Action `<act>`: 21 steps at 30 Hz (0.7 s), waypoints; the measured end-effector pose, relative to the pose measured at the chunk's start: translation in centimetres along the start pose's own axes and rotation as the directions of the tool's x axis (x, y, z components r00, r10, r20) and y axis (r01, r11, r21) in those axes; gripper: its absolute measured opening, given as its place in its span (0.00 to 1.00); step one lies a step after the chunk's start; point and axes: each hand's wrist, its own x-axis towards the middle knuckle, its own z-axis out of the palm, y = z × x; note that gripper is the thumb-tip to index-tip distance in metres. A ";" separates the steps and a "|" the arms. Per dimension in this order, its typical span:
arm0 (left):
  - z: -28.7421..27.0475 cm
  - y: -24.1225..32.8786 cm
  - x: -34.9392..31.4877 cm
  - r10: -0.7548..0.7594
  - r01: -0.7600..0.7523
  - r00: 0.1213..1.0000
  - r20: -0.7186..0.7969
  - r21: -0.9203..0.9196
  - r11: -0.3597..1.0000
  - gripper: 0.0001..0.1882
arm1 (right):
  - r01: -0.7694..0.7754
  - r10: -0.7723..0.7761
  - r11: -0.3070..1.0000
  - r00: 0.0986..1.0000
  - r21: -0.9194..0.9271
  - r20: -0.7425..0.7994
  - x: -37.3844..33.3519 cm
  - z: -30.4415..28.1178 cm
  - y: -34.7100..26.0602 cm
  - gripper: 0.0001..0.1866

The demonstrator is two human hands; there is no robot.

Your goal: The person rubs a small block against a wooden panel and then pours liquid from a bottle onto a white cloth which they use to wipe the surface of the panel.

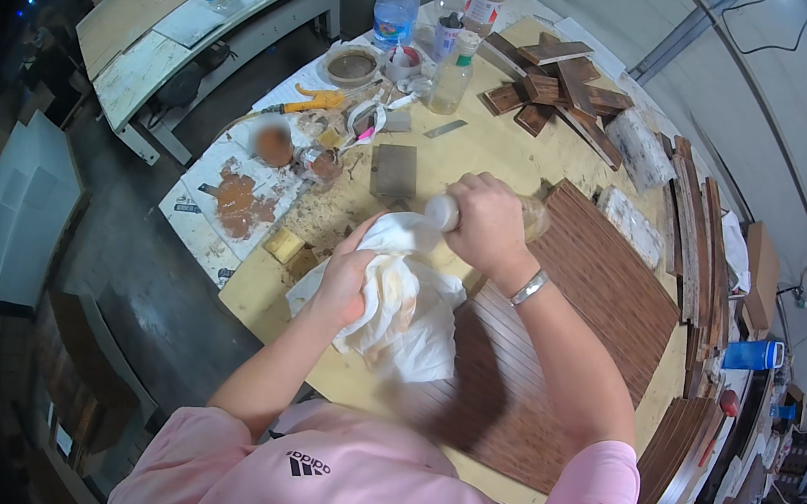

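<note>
My left hand [347, 283] is closed on a bunched white cloth [407, 303] with faint brownish stains, which hangs down over the table's near side. Gripped in my right hand [489, 224] is a clear plastic bottle [535, 218], tilted on its side. Its pale cap end points left, close above the cloth; whether a cap is on I cannot tell. Under my right forearm lies a large brown wood-grain slatted panel [598, 306], part of it in shadow. A grey square block [394, 170] sits beyond the cloth.
Brown wooden offcuts [554, 89] are piled at the back, near several bottles, including a large clear one [397, 4]. Brown paste [247, 201] is smeared at the left beside an orange-handled tool [311, 100]. Long wooden strips [692, 237] line the right edge.
</note>
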 end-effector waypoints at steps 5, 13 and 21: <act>0.6 -0.7 0.1 -0.023 0.026 0.997 0.076 -0.048 0.999 0.30 | 0.140 -0.068 0.944 0.968 -0.298 0.241 -0.6 1.5 0.2 0.07; 0.1 -0.9 0.0 -0.076 0.078 0.997 0.020 -0.108 0.991 0.30 | 0.277 -0.095 0.836 0.923 -0.474 0.372 -1.0 3.4 0.0 0.07; -0.7 -0.6 0.1 -0.021 0.020 0.999 -0.025 -0.040 0.999 0.29 | 0.274 -0.058 0.867 0.884 -0.415 0.464 0.9 2.8 0.2 0.05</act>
